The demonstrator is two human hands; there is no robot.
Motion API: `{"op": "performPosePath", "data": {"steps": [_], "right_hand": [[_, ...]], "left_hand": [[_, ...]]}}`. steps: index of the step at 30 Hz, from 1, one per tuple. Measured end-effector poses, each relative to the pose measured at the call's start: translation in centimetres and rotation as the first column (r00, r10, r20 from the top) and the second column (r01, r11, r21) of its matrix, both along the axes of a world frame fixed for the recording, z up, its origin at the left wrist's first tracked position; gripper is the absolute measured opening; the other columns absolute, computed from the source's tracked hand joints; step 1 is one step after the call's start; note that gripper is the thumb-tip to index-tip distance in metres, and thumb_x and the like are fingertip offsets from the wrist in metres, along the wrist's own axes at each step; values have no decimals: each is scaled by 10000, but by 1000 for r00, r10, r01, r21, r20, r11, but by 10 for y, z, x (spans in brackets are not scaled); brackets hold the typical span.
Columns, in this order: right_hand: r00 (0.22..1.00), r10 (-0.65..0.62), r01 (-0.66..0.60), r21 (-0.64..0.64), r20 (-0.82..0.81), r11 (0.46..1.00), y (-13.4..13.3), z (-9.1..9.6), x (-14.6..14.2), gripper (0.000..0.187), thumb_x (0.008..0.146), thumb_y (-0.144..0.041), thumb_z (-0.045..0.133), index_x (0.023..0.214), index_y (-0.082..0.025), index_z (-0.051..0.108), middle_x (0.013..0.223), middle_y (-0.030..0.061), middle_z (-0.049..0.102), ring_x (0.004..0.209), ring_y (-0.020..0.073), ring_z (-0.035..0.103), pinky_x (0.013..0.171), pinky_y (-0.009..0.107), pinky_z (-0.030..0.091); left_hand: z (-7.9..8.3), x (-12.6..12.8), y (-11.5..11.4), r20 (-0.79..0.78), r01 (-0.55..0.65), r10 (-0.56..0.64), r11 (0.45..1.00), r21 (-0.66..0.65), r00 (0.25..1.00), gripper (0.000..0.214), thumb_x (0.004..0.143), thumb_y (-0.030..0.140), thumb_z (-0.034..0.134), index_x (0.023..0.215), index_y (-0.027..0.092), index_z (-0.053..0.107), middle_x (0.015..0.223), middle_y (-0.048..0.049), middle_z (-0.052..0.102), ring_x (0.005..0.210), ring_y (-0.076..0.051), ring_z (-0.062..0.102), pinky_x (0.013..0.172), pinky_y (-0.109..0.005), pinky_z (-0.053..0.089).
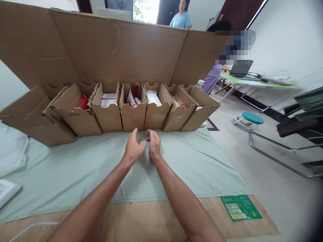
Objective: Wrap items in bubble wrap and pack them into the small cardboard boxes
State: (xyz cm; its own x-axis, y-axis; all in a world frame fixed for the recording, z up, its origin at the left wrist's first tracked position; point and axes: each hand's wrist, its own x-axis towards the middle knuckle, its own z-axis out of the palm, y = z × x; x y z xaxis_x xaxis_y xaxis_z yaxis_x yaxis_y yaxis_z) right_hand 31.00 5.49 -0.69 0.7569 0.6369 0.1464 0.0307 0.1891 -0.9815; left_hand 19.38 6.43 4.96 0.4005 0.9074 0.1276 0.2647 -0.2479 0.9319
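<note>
My left hand (133, 148) and my right hand (153, 144) rest close together over a pale green cloth (75, 168), just in front of a row of small cardboard boxes (131, 114). The left hand's fingers are loosely spread and hold nothing. The right hand's fingers are curled inward, and I cannot see anything in them. The open boxes hold red and white packets (133, 98). Behind them stands a large cardboard flap (113, 50).
A wooden table edge (141, 218) carries a green label (241, 207). A white object (6, 190) lies at the far left. To the right are a teal stool (252, 118) and a metal frame. Two people are at the back, one beside a laptop (241, 68).
</note>
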Motion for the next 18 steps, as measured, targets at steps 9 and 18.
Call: {"op": "performPosePath", "data": {"steps": [9,18], "right_hand": [[986,133,-132,-22,97,991,-6,23,-21,293,835,-466,598,936,-199,666,898,60,757,861,207,704,811,365,555],[637,456,-338,-307,621,890,71,144,-82,627,897,-245,547,1514,-270,438,858,-8,752,704,177,664,751,340,571]], "left_hand": [[-55,-129,-130,-347,223,-72,881,417,935,517,865,152,592,1379,210,602,1604,-168,450,1516,-380,367,1128,-621,461],[-61,-158,-119,-253,60,96,838,543,963,355,909,140,558,1252,180,640,1514,-167,540,1503,-355,385,1073,-541,544]]}}
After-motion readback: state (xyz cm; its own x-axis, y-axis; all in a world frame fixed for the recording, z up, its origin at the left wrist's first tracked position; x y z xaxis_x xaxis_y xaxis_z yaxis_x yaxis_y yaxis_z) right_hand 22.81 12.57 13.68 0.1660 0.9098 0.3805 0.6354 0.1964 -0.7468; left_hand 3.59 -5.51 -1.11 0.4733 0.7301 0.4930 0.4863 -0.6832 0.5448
